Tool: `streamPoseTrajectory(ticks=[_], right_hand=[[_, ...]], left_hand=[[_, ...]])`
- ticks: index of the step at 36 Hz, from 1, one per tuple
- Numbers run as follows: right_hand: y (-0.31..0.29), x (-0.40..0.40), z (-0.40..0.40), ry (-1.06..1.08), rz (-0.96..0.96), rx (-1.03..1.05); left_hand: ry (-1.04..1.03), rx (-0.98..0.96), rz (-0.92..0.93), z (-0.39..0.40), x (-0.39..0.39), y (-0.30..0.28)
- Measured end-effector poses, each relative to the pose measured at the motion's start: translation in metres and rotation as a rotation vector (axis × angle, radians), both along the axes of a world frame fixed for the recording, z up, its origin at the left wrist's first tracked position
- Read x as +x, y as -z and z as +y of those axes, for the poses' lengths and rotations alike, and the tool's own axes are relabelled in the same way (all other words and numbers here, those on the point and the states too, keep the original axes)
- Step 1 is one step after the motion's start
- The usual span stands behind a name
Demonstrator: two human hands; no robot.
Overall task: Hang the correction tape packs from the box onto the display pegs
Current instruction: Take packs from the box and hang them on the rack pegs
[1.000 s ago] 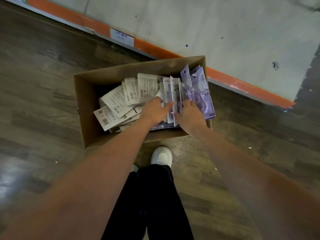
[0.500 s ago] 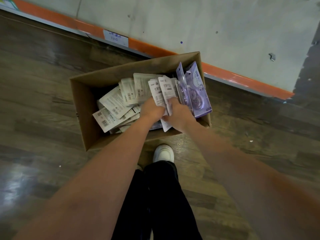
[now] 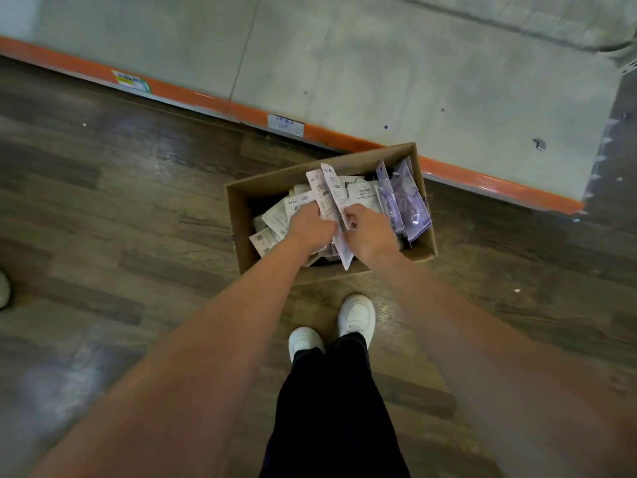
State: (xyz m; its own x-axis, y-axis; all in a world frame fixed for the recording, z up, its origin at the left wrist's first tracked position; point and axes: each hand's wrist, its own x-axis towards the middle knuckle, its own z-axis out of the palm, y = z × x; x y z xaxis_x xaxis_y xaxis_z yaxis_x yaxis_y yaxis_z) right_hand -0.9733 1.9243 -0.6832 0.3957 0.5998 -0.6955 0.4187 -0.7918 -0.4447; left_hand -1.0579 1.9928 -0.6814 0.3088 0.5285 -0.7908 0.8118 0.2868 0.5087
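A brown cardboard box (image 3: 241,236) stands on the floor in front of my feet, full of white and purple correction tape packs. Both hands are over the box. My left hand (image 3: 310,225) and my right hand (image 3: 368,229) together grip a small bunch of white packs (image 3: 329,194), lifted upright above the rest. Purple packs (image 3: 406,198) stand on edge along the box's right wall. More white packs (image 3: 275,219) lie loose on the left inside. No display pegs show in this view.
A grey shelf base (image 3: 379,63) with an orange edge strip (image 3: 344,136) and price labels runs behind the box. My white shoes (image 3: 356,315) stand just before the box on the dark wood-look floor. A white object (image 3: 4,288) sits at the far left edge.
Both hands have gathered several white packs and raised them out of the pile. The view has pulled back and up, so the box sits farther away.
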Motion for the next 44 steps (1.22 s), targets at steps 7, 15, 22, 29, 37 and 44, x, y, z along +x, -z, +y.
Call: streamPoseTrajectory(ticks=[7,15,22,29,37,44], right_hand=[[-0.048,-0.009,0.002,0.021,0.01,0.038],[-0.163,-0.014,0.015,0.148,0.09,0.146],[-0.253,-0.014,0.001,0.382,0.316,0.241],[-0.339,-0.006,-0.017,0.456,0.397,0.414],[-0.418,0.033,-0.039,0.564,0.533,0.507],[-0.492,0.085,-0.039,0.535,0.56,0.602]], left_hand=[[-0.055,-0.05,-0.065,0.008,-0.01,-0.049],[-0.188,-0.146,-0.286,0.026,-0.023,-0.157],[-0.212,-0.153,-0.371,0.025,-0.037,-0.244],[-0.208,-0.118,-0.384,0.006,-0.03,-0.315],[-0.394,-0.168,-0.483,-0.01,0.007,-0.39],[-0.244,0.118,-0.533,-0.008,0.049,-0.464]])
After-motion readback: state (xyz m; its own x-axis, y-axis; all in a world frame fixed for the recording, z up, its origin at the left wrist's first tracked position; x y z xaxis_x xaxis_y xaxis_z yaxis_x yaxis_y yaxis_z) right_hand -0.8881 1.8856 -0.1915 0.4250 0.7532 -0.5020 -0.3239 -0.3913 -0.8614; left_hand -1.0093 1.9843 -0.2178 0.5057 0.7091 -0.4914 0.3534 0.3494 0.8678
